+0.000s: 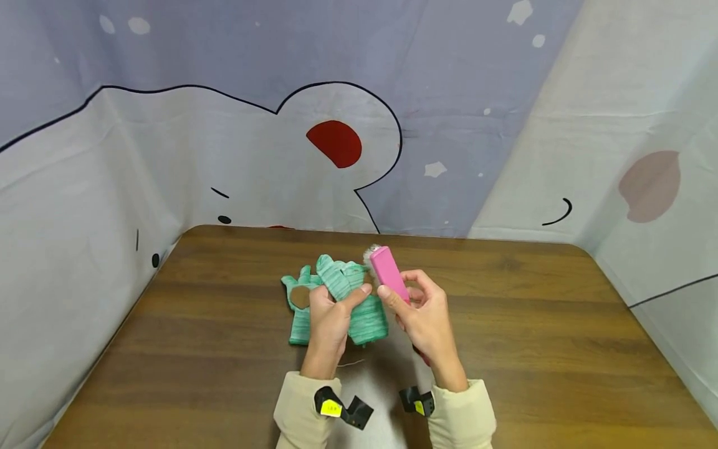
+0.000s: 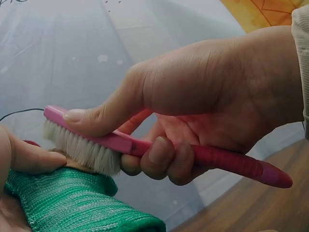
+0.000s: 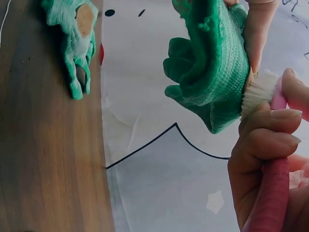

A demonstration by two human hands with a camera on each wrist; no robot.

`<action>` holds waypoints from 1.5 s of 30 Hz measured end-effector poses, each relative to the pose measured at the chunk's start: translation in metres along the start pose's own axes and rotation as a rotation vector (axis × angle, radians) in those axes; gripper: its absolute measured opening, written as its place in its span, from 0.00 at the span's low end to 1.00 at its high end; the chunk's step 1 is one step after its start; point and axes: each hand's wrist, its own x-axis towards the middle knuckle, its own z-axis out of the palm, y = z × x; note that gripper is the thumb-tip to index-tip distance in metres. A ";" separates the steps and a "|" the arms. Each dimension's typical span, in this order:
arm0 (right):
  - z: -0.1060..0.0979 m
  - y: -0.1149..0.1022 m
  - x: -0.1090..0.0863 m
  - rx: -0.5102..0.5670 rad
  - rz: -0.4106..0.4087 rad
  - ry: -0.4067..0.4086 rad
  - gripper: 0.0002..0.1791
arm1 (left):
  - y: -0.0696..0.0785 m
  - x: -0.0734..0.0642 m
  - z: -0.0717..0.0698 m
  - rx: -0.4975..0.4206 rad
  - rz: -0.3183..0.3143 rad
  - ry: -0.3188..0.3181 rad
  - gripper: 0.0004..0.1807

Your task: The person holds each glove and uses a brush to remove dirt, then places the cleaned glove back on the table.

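Observation:
My left hand [image 1: 332, 315] grips a green knitted glove [image 1: 367, 321], lifted above the table, its thumb lying over the front. A tan patch [image 2: 79, 164] shows on this glove in the left wrist view. In my right hand [image 1: 423, 305] is a pink brush [image 1: 389, 273] with white bristles [image 2: 82, 147]; the fingers curl round its handle [image 2: 227, 162] and the thumb lies along the back of its head. The bristles touch the glove at the patch. A second green glove [image 1: 301, 330] with a tan round patch lies on the table, left of the held one.
The brown wooden table [image 1: 533, 324] spreads out on both sides of the hands. Behind it hangs a printed cloth [image 1: 252, 149], which also covers the sides. A thin pale thread [image 1: 350, 363] shows near my left wrist.

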 end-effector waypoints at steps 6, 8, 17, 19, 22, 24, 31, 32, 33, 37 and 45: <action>-0.001 0.002 0.001 0.012 0.004 0.009 0.14 | -0.001 0.000 -0.001 0.008 -0.001 0.007 0.14; -0.002 0.006 0.003 0.021 0.014 0.017 0.15 | -0.002 0.000 -0.001 0.003 0.003 0.010 0.13; -0.009 0.024 0.008 -0.138 0.051 0.168 0.22 | 0.000 -0.002 0.002 -0.083 -0.018 -0.021 0.10; -0.014 0.029 0.011 -0.248 0.071 0.211 0.23 | 0.004 -0.003 0.002 -0.102 -0.014 -0.029 0.09; -0.026 0.037 0.015 -0.279 0.139 0.238 0.25 | 0.009 -0.006 0.003 -0.119 0.017 -0.041 0.08; -0.034 0.041 0.017 -0.198 0.174 0.230 0.23 | 0.012 -0.006 0.003 -0.105 0.051 -0.043 0.07; -0.039 0.032 0.016 0.090 0.106 0.147 0.21 | 0.009 -0.004 0.006 -0.062 0.019 -0.006 0.09; -0.038 0.030 0.015 0.112 0.087 0.135 0.20 | 0.008 -0.005 0.007 -0.058 0.011 -0.001 0.09; -0.036 0.027 0.013 0.129 0.067 0.123 0.19 | 0.007 -0.005 0.007 -0.051 0.006 0.005 0.09; -0.025 0.017 0.007 0.157 -0.002 0.060 0.15 | 0.004 -0.004 0.007 0.003 0.008 0.043 0.08; 0.001 -0.010 -0.006 -0.059 -0.034 0.030 0.14 | 0.003 -0.005 0.006 0.072 -0.009 0.024 0.10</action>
